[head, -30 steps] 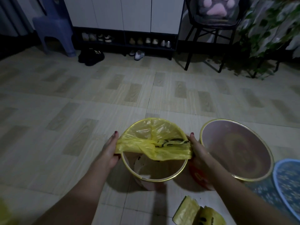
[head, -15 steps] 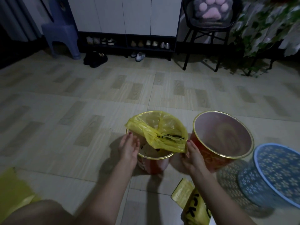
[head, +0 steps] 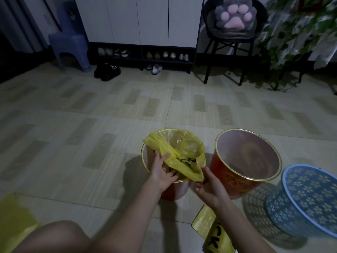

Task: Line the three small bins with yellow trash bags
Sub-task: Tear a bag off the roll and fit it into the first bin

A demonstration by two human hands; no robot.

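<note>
Bins stand in a row on the tiled floor (head: 91, 125). The first bin (head: 145, 161) is pink and red with a gold rim. A yellow bag (head: 182, 152) sits in its mouth. The far side of the bag hangs over the far rim. The near side is bunched up and lies loose across the opening, with black print showing in the folds.

The left hand (head: 160, 172) reaches over the near rim of this bin. Its thumb and fingers are curled onto the near edge of the bag and hold it. The right hand (head: 209, 187) is just beside the bin on the other side. Its thumb and first finger pinch the low corner of the same bag. The other fingers are curled under.

The second bin (head: 228, 179) is red with a gold rim. It stands just beside the first one and has no bag in it. The blue bin (head: 300, 207) with small flowers stands near it at the right edge and is tilted.

Another folded yellow bag (head: 209, 232) with black letters lies on the floor under the right arm. A knee (head: 54, 236) shows at the bottom left. At the back are a blue stool (head: 69, 46), a shoe rack (head: 142, 55) and a chair with a paw cushion (head: 235, 13).
</note>
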